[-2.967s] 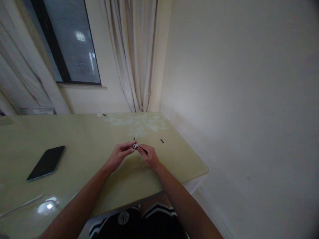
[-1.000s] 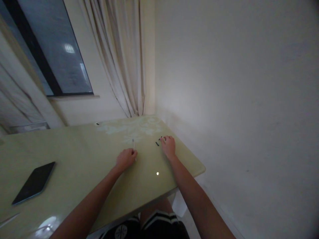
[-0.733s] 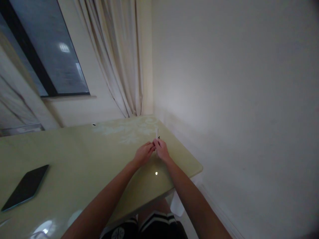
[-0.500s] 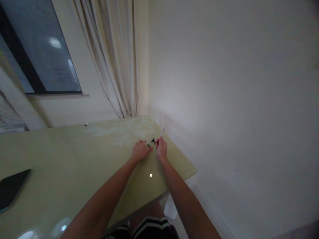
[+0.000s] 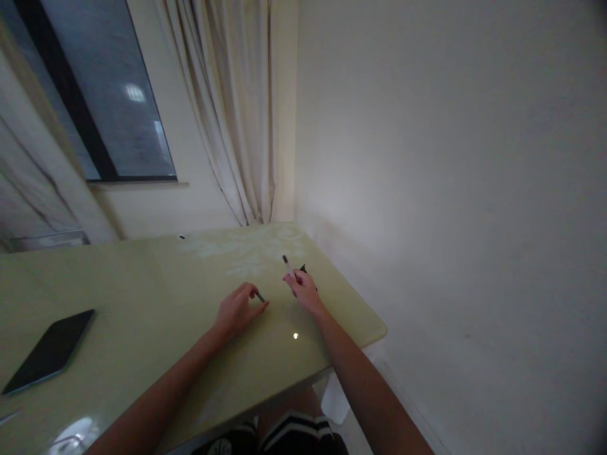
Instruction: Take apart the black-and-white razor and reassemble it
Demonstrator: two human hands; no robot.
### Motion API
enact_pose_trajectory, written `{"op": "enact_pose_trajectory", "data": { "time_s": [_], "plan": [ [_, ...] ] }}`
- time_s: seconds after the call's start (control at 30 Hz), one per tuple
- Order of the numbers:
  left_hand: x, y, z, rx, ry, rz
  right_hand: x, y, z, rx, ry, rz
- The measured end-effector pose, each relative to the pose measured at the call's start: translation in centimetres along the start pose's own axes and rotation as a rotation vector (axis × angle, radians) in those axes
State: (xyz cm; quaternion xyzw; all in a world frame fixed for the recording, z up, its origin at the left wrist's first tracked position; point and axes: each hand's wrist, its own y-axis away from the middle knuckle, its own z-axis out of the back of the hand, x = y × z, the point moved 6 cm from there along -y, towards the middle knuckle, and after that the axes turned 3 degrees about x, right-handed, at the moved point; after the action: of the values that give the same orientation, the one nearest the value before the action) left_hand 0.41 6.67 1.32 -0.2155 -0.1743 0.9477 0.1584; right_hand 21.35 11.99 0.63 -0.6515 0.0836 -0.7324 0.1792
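The left hand (image 5: pixel 238 309), pinching a short dark piece (image 5: pixel 260 297) over the table (image 5: pixel 156 284), is sitting farther from the right hand (image 5: pixel 305 292) than 0.5 seconds ago; the right is gripping a whitish, dark-tipped stick (image 5: pixel 287 263).

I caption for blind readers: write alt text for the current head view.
A person's right hand holds a slim dark-tipped stick over a greenish table; the left hand has a small dark piece between thumb and finger. A flat black slab lies to the left; a pale curtain and window are behind.
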Motion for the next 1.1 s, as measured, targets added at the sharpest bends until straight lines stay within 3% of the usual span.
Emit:
{"op": "enact_pose_trajectory", "data": {
  "time_s": [0.17, 0.3, 0.4, 0.53, 0.7, 0.97, 1.1],
  "plan": [
    [0.9, 2.3, 3.2, -0.257, -0.013, 0.006, 1.7, 1.0, -4.0, 0.211, 0.168, 0.018],
    [0.4, 2.2, 3.7, -0.357, -0.021, -0.068, 2.1, 0.6, -7.3, 0.336, -0.008, -0.091],
    [0.8, 2.2, 3.5, -0.358, -0.034, -0.055, 1.3, 0.4, -8.8, 0.294, -0.129, -0.162],
    [1.0, 2.3, 3.0, -0.308, -0.027, -0.008, 0.0, 1.0, -9.1, 0.214, -0.14, -0.19],
    [-0.2, 2.3, 2.4, -0.279, 0.007, -0.041, -0.6, 2.0, -8.3, 0.215, -0.231, -0.243],
    [-0.1, 2.1, 1.5, -0.137, 0.365, -0.083, -1.3, 2.3, -7.9, 0.139, -0.395, -0.317],
    [-0.2, 1.8, 1.6, -0.144, 0.522, -0.056, -1.1, 2.5, -8.1, 0.166, -0.467, -0.346]
  ]
}}
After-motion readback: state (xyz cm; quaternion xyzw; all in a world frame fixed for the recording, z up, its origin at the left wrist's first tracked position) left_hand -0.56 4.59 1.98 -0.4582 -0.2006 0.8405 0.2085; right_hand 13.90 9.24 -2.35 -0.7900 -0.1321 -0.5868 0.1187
